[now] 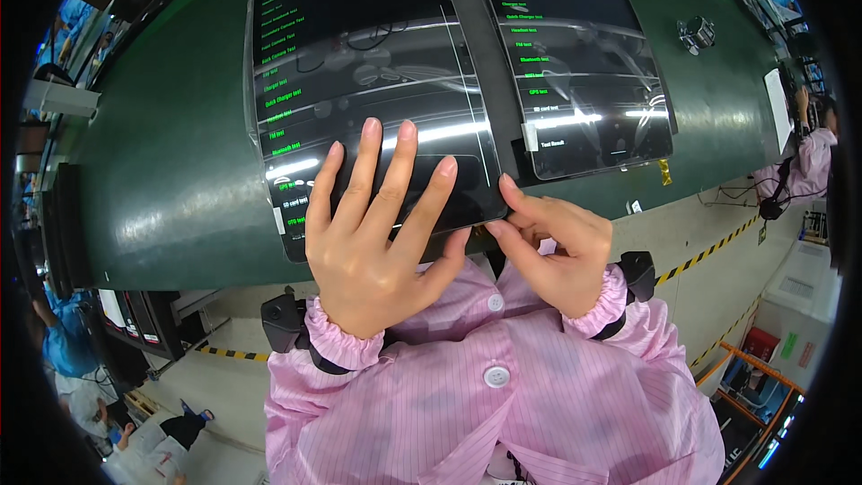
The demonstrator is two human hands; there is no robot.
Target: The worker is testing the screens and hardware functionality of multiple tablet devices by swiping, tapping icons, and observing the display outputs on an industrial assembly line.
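While my left hand (373, 265) spreads its fingers wide over the near end of the left tablet (359, 90), its thumb lies by the lower edge. That tablet sits on the green counter (171, 171) before me, its long axis running away from my body and leaning slightly left. My right hand (566, 256) is nearer its lower right corner, thumb and forefinger narrowed about it; whether they truly pinch it, I cannot tell. From those fingers the tablet stretches up and leftward; the second tablet (593, 63) lies up and rightward.
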